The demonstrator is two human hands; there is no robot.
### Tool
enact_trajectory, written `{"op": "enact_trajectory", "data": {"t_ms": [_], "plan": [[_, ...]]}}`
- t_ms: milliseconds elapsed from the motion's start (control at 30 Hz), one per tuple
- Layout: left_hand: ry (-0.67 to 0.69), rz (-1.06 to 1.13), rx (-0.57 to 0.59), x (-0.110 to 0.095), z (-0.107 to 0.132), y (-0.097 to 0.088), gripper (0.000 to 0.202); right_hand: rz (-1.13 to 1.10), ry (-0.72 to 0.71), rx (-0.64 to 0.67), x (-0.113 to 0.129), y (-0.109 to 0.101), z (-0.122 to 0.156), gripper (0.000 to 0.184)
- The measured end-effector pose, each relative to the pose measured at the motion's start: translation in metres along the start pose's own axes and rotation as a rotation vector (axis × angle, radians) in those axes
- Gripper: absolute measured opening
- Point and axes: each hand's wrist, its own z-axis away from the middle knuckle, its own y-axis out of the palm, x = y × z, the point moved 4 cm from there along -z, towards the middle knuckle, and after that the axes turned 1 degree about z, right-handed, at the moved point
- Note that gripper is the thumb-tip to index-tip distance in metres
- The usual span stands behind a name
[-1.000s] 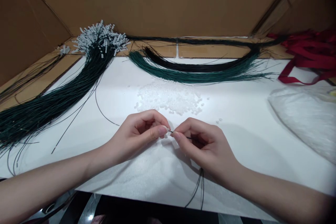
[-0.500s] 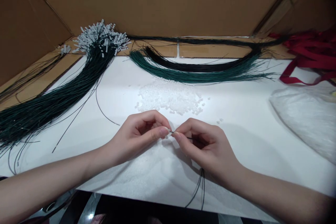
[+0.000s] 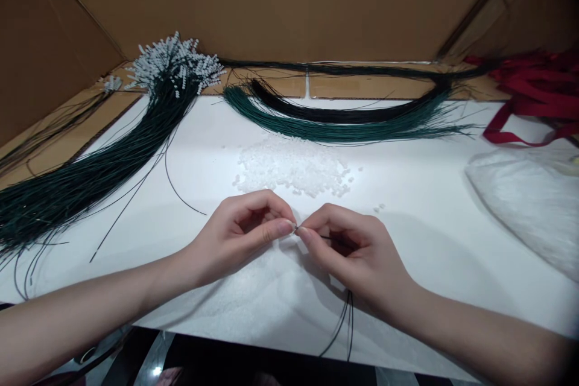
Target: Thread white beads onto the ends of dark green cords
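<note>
In the head view, the left hand (image 3: pixel 253 229), just below the frame's centre, has thumb and forefinger pinched together with the other fingers loosely curled, while the right hand (image 3: pixel 357 247) beside it nips dark wires (image 3: pixel 350 319) between thumb and forefinger. The wires' tip points left at the left fingertips, their long axis slanting down and right into the curled palm, and the tails drop toward the lower edge. Fingers hide the middle stretch, and whatever the left pinch grips is too small to tell.
</note>
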Motion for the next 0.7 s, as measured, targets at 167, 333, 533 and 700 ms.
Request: {"op": "enact_trajectory", "data": {"t_ms": [167,333,533,700], "plan": [[0.028,-0.048,-0.01,-0.0026,-0.0001,-0.001,0.008,0.009,0.008,-0.018,-0.0007,-0.0006,-0.0005,0.016],[0.036,-0.061,-0.007,-0.0043,0.0001,-0.001,0.007,0.006,0.017,-0.026,-0.001,-0.0001,-0.0006,0.017],[0.04,-0.081,-0.026,-0.0036,0.0002,-0.0008,0.006,0.003,0.003,-0.02,-0.0015,-0.0003,-0.0002,0.016],[0.054,-0.131,-0.034,-0.0055,0.0014,-0.0005,0.007,0.017,0.014,-0.023,-0.0018,-0.0012,-0.0004,0.017]]}}
